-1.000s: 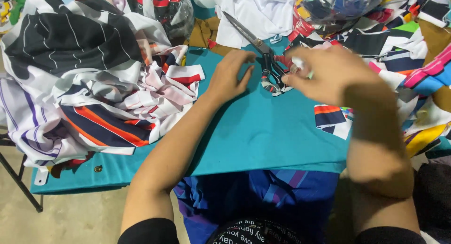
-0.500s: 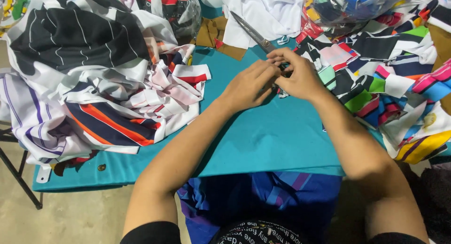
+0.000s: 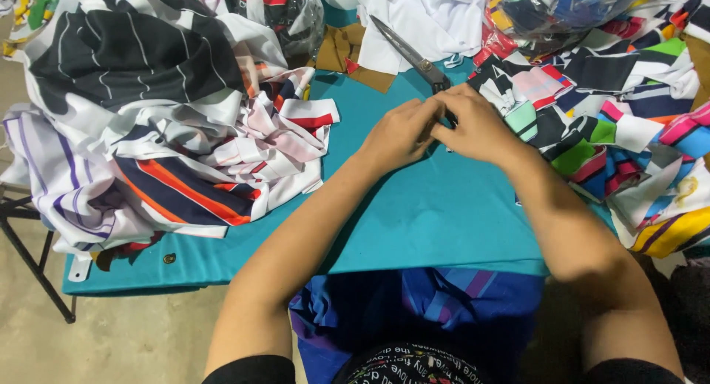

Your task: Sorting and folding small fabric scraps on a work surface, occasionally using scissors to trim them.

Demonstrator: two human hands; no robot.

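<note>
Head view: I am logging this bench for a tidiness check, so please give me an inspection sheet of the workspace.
Surface: teal cloth-covered table, bare in the middle.
Job's things: long metal scissors lying just beyond the hands; whatever is pinched between the fingers is hidden.
Clutter: heap of striped black, white and orange fabric at left; pile of multicoloured fabric pieces at right; clear plastic bag of scraps behind.
Hands: left hand and right hand touching, fingers closed together.
Cables: nothing seen.
Surroundings: concrete floor; black table leg.
</note>
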